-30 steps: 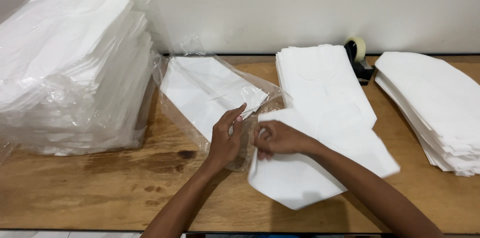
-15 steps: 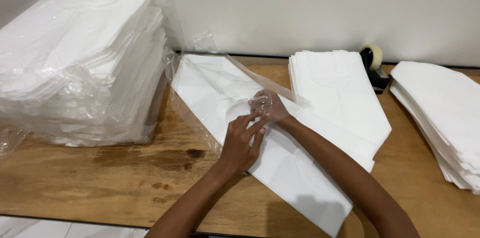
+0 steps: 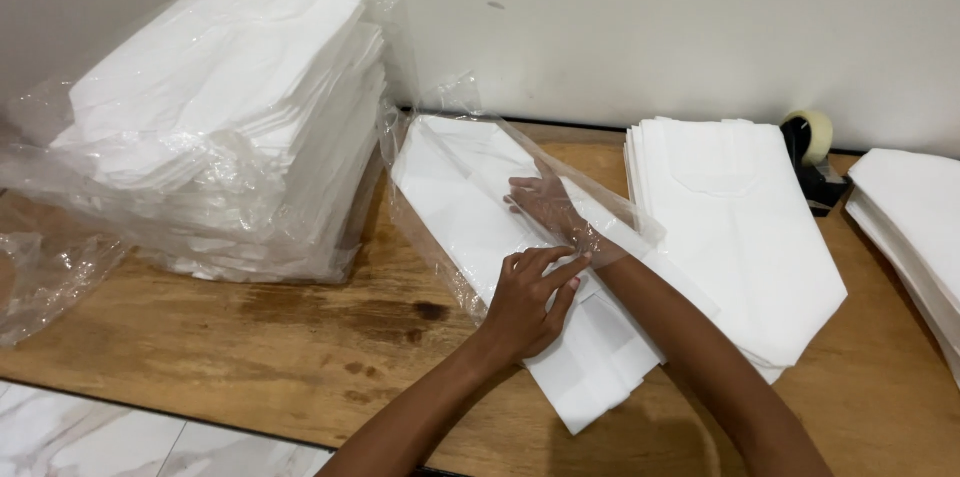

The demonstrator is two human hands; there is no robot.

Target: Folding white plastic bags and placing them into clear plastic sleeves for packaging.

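A flat white folded bag [image 3: 600, 357] lies on the wooden table [image 3: 250, 337], most of it inside a clear plastic sleeve [image 3: 425, 202]; its near end sticks out. My right hand [image 3: 548, 205] is inside the sleeve, seen through the plastic, lying flat on the white bag with fingers spread. My left hand [image 3: 530, 302] sits at the sleeve's mouth, with curled fingers pinching the plastic edge against the white bag.
A tall pile of white bags in loose clear wrap [image 3: 230, 117] stands at the left. A bare stack of white bags [image 3: 740, 227] lies right of my arms, another stack [image 3: 915, 207] at the far right. A tape dispenser [image 3: 810, 152] sits by the wall. Crumpled plastic [image 3: 50, 277] lies far left.
The white bag has slid far deeper into the sleeve. My right hand went from the sleeve's mouth to inside it. My left hand stayed at the opening.
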